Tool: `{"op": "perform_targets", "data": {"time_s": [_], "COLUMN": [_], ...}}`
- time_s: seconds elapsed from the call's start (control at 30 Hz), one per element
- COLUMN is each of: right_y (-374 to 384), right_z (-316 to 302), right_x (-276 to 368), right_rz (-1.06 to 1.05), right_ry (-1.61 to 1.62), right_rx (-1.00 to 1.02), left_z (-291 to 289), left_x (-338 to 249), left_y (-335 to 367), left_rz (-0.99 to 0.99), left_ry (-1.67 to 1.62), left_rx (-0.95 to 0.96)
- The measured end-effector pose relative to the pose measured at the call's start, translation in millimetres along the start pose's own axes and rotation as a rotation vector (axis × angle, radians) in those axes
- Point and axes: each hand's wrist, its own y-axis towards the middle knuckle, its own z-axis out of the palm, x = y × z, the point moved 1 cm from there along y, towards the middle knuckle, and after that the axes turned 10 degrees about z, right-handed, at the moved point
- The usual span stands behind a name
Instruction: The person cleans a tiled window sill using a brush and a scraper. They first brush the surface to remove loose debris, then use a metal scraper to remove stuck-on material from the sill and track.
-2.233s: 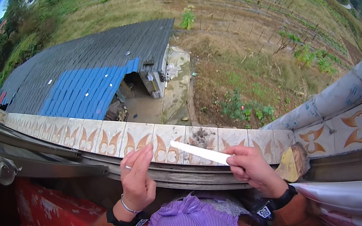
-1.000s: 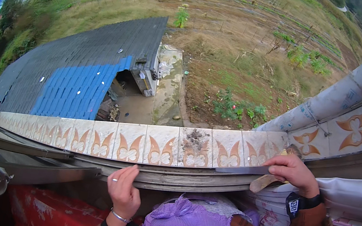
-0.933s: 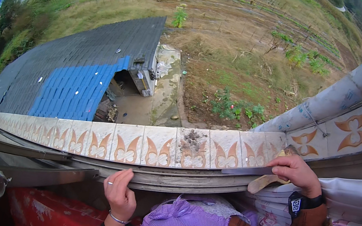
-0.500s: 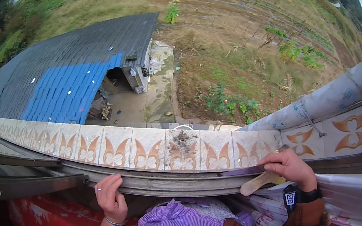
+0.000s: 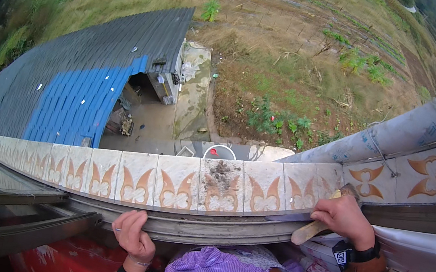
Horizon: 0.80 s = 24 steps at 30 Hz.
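Note:
My right hand (image 5: 348, 219) is closed around a brush with a pale wooden handle (image 5: 306, 232). The handle's end points down toward the window track, and the dark bristles (image 5: 348, 190) show past my fingers, by the tiled ledge's right corner. At the inner edge of the metal window track (image 5: 224, 231) is my left hand (image 5: 134, 236), a ring on one finger; it is loosely bent and holds nothing visible. The outer ledge (image 5: 137, 178) carries white tiles with orange patterns. A patch of dark dirt (image 5: 221, 176) lies on its middle tiles.
A thick grey pipe (image 5: 399, 136) slants past the ledge at right. Sliding window frames (image 5: 39, 221) stand at left, and a pale curtain (image 5: 416, 270) hangs at right. Far below are a shed with a grey and blue roof (image 5: 82, 94), a round white basin (image 5: 220, 149) and fields.
My right hand has turned the brush, so its bristles now show above my fingers. The view has shifted slightly, revealing more of the basin below. My left hand stays by the track.

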Motion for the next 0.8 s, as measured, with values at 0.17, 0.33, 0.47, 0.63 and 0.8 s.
{"op": "perform_targets", "data": {"time_s": [0.17, 0.33, 0.47, 0.63, 0.8], "right_y": [-2.2, -3.8, -7.5, -7.7, 14.7], "right_z": [2.9, 7.4, 18.3, 11.0, 23.4], "right_x": [-4.3, 3.3, 22.3, 26.1, 47.6], "right_rz": [0.028, 0.043, -0.121, -0.041, -0.081], "right_ry": [0.053, 0.096, -0.034, -0.001, 0.062], "right_rx": [0.007, -0.055, -0.136, -0.116, 0.003], "left_z": [4.6, 4.0, 4.7, 3.3, 3.3], "left_x": [3.6, 6.6, 7.5, 9.2, 8.2], "left_y": [-2.6, -6.1, -8.0, -7.7, -7.4], "left_rz": [0.048, 0.075, 0.073, 0.096, 0.088], "left_ry": [0.054, 0.066, 0.079, 0.068, 0.071], "left_rx": [0.006, 0.033, 0.048, 0.057, 0.062]}}
